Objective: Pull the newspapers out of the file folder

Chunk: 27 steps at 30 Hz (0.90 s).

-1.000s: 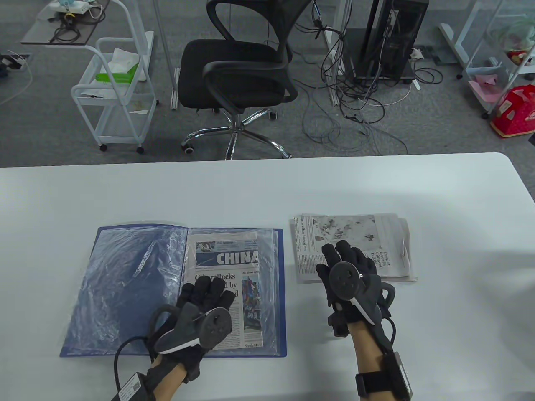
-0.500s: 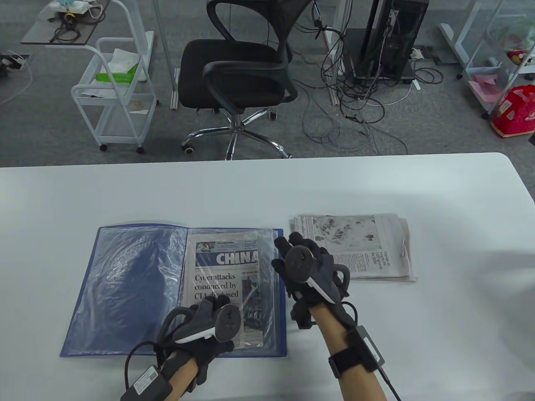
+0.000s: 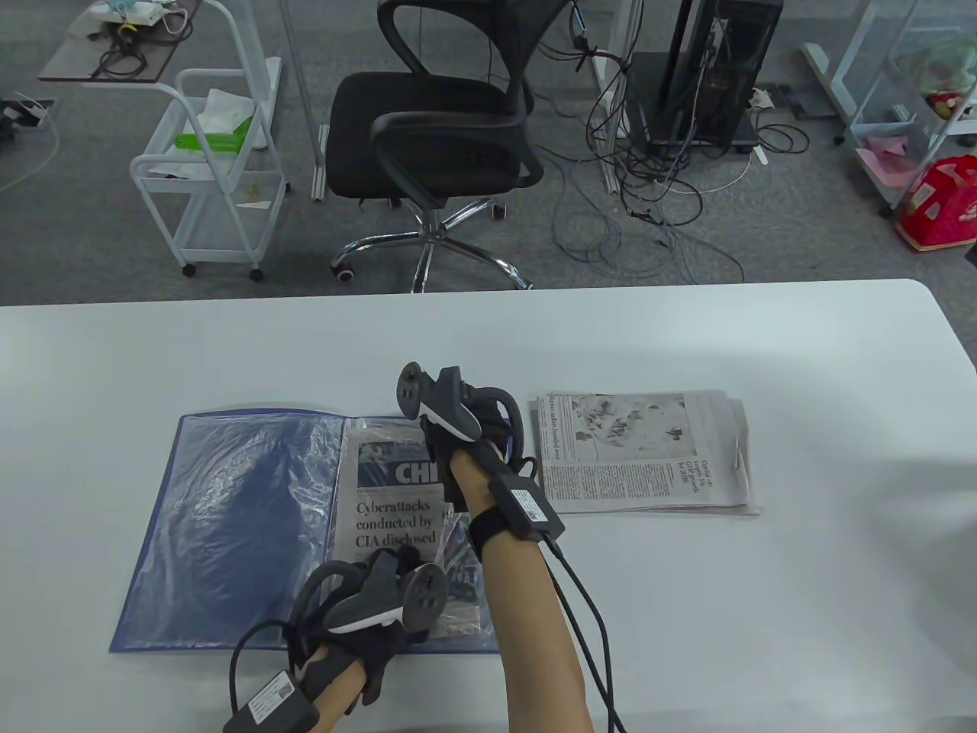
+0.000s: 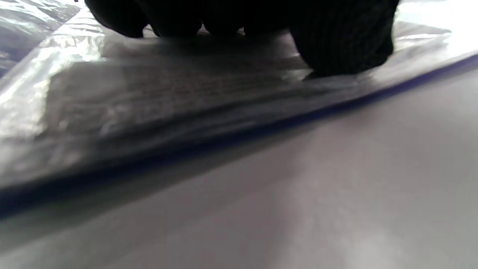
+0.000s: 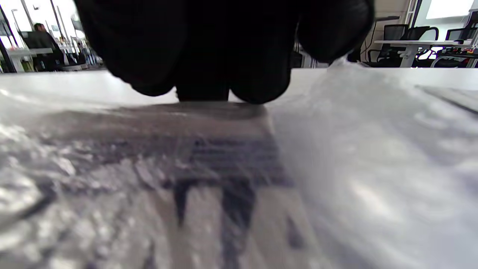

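Right hand (image 3: 465, 439) moved off the loose paper stack onto blue plastic-sleeved file folder (image 3: 229, 519); grip probably pinching sleeved newspaper (image 3: 397, 519), left hand (image 3: 382, 603) pressing flat. Sleeve may tear.

Table view: high, steeply downward, showing the whole white table (image 3: 763, 343). Left wrist view: very near the surface, grazing the blue folder (image 4: 261, 129) edge at mid-frame. Right wrist view: equally near, level across the plastic sleeve (image 5: 354, 157). All share the folder.
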Available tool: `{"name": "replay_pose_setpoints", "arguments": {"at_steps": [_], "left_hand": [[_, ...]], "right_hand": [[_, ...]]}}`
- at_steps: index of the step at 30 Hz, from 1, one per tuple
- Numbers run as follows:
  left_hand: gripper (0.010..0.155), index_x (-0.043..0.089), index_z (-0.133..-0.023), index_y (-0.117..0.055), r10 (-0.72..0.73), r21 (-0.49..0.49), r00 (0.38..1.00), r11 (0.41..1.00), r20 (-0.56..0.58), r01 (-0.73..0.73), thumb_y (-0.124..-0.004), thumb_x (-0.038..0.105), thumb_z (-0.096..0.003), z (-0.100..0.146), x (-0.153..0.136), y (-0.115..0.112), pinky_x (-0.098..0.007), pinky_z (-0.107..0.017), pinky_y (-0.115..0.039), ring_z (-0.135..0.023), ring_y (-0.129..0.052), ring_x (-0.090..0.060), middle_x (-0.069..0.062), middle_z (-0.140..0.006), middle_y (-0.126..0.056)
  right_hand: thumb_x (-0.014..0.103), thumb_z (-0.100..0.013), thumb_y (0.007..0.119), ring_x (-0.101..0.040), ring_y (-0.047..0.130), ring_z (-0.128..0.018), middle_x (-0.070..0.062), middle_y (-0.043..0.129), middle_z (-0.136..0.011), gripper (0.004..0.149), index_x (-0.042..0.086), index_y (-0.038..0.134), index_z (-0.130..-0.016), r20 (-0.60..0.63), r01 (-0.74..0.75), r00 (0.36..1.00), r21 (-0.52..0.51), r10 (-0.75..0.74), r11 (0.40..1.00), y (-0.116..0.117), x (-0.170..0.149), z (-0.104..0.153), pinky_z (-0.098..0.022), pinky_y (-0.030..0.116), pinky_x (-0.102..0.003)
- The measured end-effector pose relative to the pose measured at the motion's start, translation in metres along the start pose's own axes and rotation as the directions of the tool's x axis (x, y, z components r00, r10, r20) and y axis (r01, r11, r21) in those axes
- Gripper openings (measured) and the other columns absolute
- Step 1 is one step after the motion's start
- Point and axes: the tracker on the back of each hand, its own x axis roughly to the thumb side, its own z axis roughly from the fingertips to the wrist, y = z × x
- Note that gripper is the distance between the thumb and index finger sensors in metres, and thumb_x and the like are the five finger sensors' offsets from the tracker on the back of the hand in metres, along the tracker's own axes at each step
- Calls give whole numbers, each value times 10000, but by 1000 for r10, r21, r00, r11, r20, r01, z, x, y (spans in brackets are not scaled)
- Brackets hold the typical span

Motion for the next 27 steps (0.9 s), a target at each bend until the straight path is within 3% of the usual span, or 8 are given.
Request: {"name": "replay_pose_setpoints", "arguments": {"at_steps": [2,6,11,15,18,21,25,27], "left_hand": [[712,200,-1042,-547,12,0,1000,1000,4,-12,-773,478,-427,0,-1,-1,-555,-677,-629,-1006,-593,-424,-104,-1111,-463],[730,193,-1065,-507,43,-13,999,999,8,-42,-759,469,-438,1,-2,-3,-568,-689,-594,-1024,-541,-438,-109,-1130,-417],[721,200,-1059,-505,57,-18,998,998,2,-57,-758,468,-440,1,-3,-3,-569,-686,-598,-1019,-531,-436,-101,-1125,-409],[723,201,-1061,-492,72,-29,997,997,-3,-72,-755,465,-442,1,-4,-3,-571,-687,-588,-1020,-512,-436,-102,-1126,-392],[730,197,-1070,-461,106,-42,994,993,-9,-106,-745,455,-448,2,-5,-5,-573,-692,-554,-1024,-468,-441,-106,-1133,-354],[730,202,-1073,-444,133,-49,991,990,-11,-133,-742,447,-453,2,-7,-6,-575,-696,-528,-1028,-433,-440,-99,-1135,-327],[734,200,-1075,-419,148,-64,989,987,-16,-149,-736,442,-459,3,-7,-7,-580,-695,-510,-1024,-400,-449,-99,-1134,-295],[743,195,-1076,-412,161,-68,987,985,-10,-161,-740,443,-458,3,-8,-8,-582,-691,-508,-1019,-390,-456,-101,-1132,-288]], "right_hand": [[420,-352,865,-212,893,-723,87,930,-802,435,415,833,-786,-9,32,999,57,-31,998,5,1,-5,-679,674,-543],[407,-347,860,-211,858,-692,90,919,-747,376,400,859,-722,-29,54,998,72,-52,996,8,0,-11,-719,617,-569],[397,-378,827,-272,714,-903,87,848,-872,381,408,796,-758,-55,225,974,196,-219,954,10,-8,-16,-751,492,-616],[379,-376,856,-263,802,-790,75,916,-755,449,430,796,-818,-39,300,954,206,-298,932,6,-10,-15,-737,522,-619],[427,-348,872,-271,813,-723,55,919,-687,406,391,882,-752,-48,360,932,227,-359,905,4,-8,-17,-729,517,-633],[401,-338,899,-272,826,-666,42,918,-635,380,354,903,-715,-87,423,906,243,-415,873,1,-9,-20,-714,535,-641],[419,-356,900,-280,789,-769,55,879,-763,350,387,893,-705,-127,490,871,238,-474,838,-3,-14,-23,-716,520,-647],[428,-365,899,-294,778,-805,55,863,-831,330,396,901,-693,-182,571,820,184,-543,800,-5,-21,-26,-712,519,-649]]}}
